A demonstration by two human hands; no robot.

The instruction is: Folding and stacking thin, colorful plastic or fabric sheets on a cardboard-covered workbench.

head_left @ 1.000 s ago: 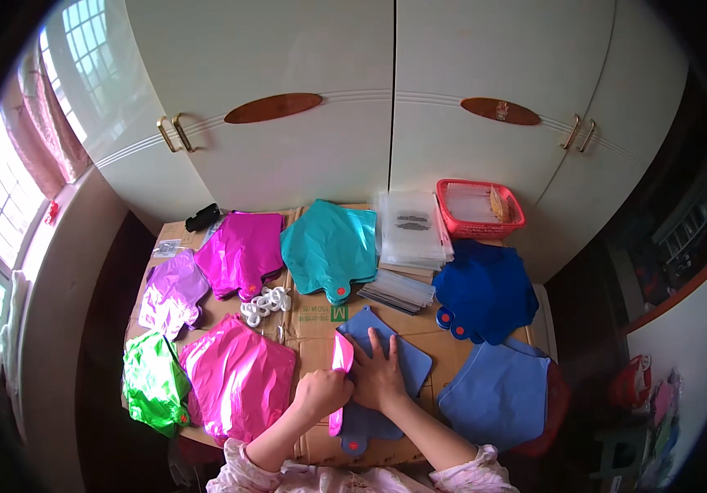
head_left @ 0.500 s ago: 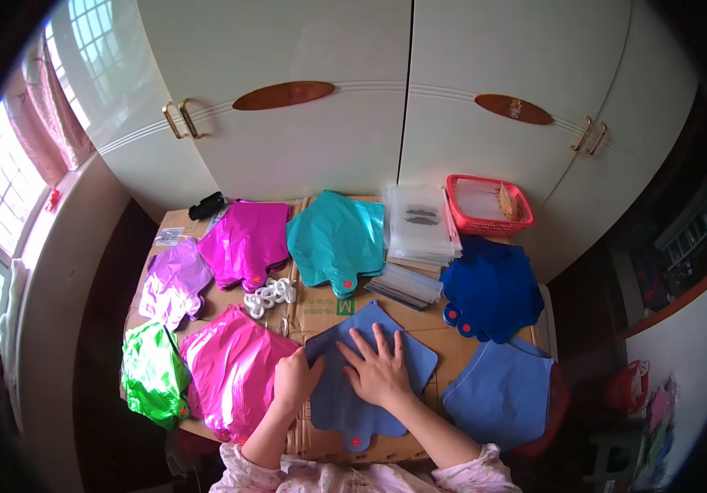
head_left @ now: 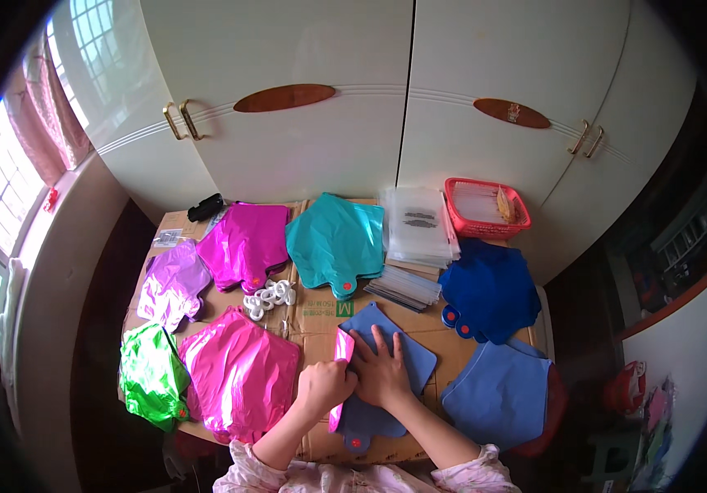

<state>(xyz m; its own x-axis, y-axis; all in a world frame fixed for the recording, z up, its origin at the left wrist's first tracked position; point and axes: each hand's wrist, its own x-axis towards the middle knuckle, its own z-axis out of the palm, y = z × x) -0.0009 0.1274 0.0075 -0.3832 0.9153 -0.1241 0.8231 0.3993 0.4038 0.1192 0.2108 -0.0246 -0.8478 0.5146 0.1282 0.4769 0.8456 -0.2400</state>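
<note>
In front of me lies a flat, uninflated foil balloon [head_left: 413, 355], matte blue on its upper face, with a round tab and red dot at its near end. My left hand [head_left: 325, 388] is closed on its left edge, which is folded over to the right. The turned-up strip [head_left: 343, 345] shows a shiny pink underside. My right hand [head_left: 382, 371] presses flat on the middle of the balloon, fingers spread, its thumb close to the fold. Part of the balloon is hidden under both hands.
Foil balloons lie around: pink [head_left: 240, 374], green [head_left: 153, 374], lilac [head_left: 174, 283], magenta [head_left: 247, 242], teal [head_left: 335, 242], dark blue [head_left: 492, 287] and light blue [head_left: 501, 390]. White rings [head_left: 270, 297], clear bags [head_left: 421, 226], clear strips [head_left: 403, 287] and a red basket [head_left: 489, 228] sit farther back.
My left hand has moved right, carrying the balloon's left edge over so that the pink underside shows. My right hand stays spread on the balloon.
</note>
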